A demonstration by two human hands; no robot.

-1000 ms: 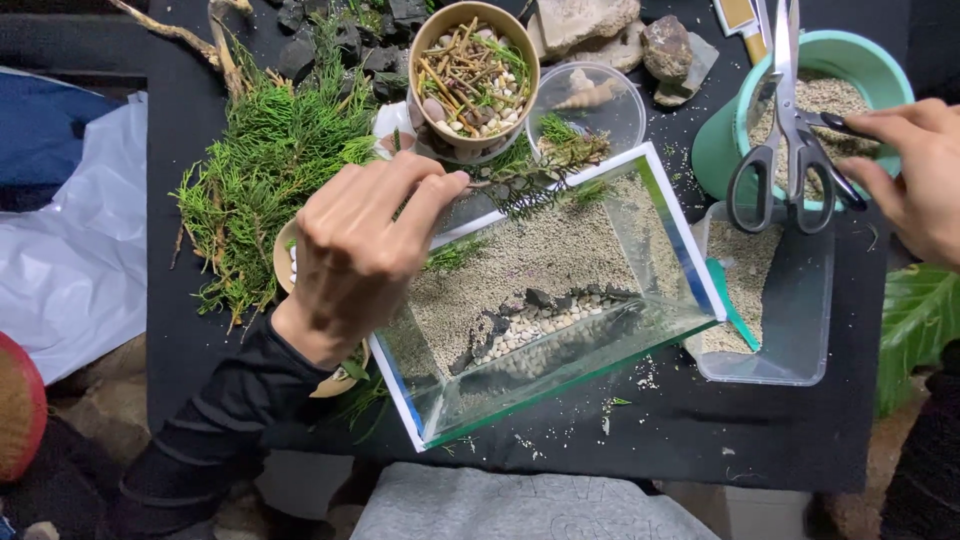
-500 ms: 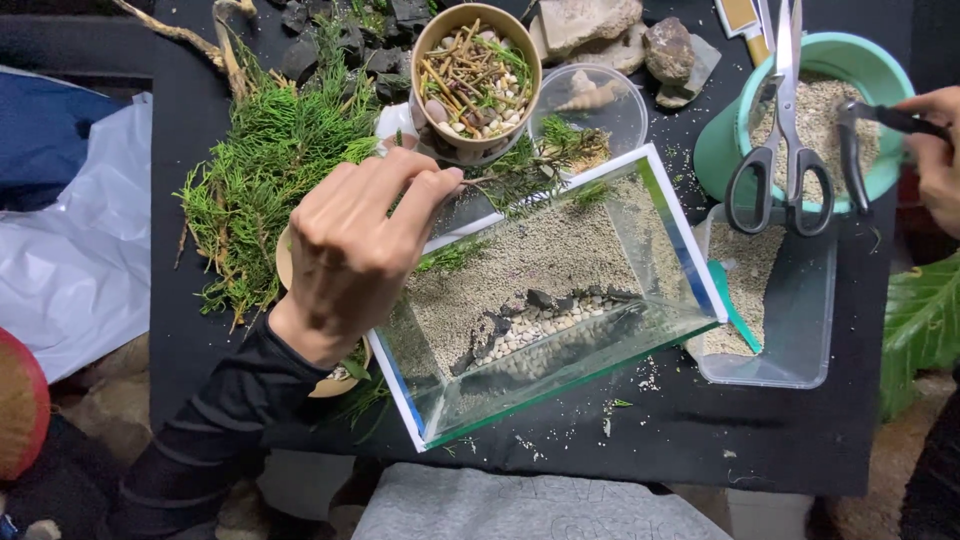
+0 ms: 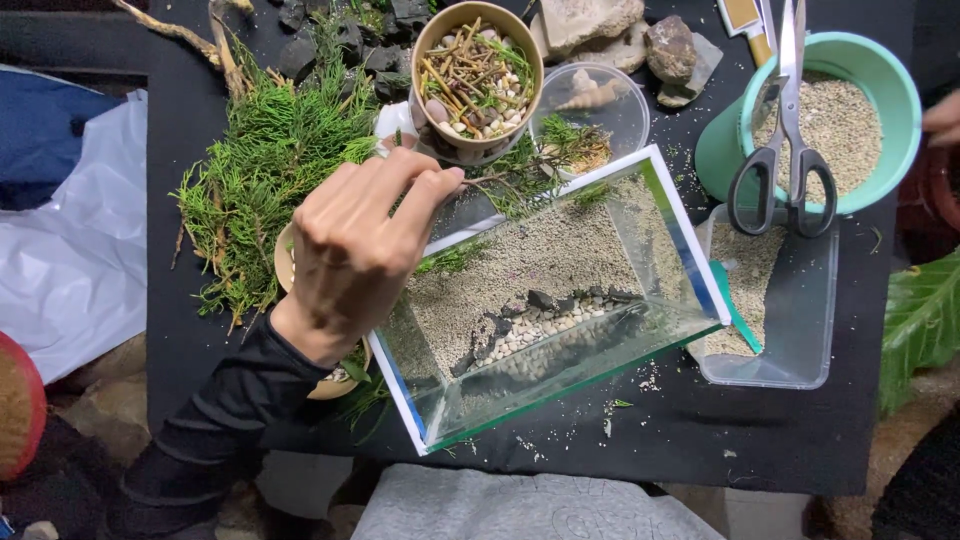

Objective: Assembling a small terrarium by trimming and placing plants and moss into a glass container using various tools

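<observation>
**A:** So the left hand (image 3: 355,240) sits left of center, over the upper-left corner of the glass tank (image 3: 560,300). Fingers are curled in with the tips pinched together, pointing right toward the paper cup (image 3: 478,75) full of twigs and pebbles. Can't tell if there's actually smth between the tips, too small to see. Prob pinched that way bc it's fiddly bits being handled, not scoops.

**B:** Where's the tank sitting exactly?

**A:** Center of frame on the black table (image 3: 800,440), tilted on the diagonal. Long axis runs from lower left up to upper right, so one short end points at the lower-left corner of the frame, towards the person, other end at the green tub (image 3: 720,150). Inside it's sand w/ a line of dark stones (image 3: 540,310) and pale pebbles along the long axis, closer to the near wall. IMO the tilt lets the hand come in over the corner w/o reaching across.

**B:** And the right hand?

**A:** Right hand (image 3: 942,118) is barely in, just a sliver at the upper-right edge, next to the tub. Can't tell whether it's gripping anything. Scissors (image 3: 785,150) lie across the tub rim, handles toward the bottom, blades up. Tub's got sand in it, and a clear tray (image 3: 790,330) w/ more sand is touching the tank's right end. Moss pile (image 3: 270,170) upper left, rocks (image 3: 620,30) along the top. Everything's ringed around the tank, looks like for easy reach.
</observation>
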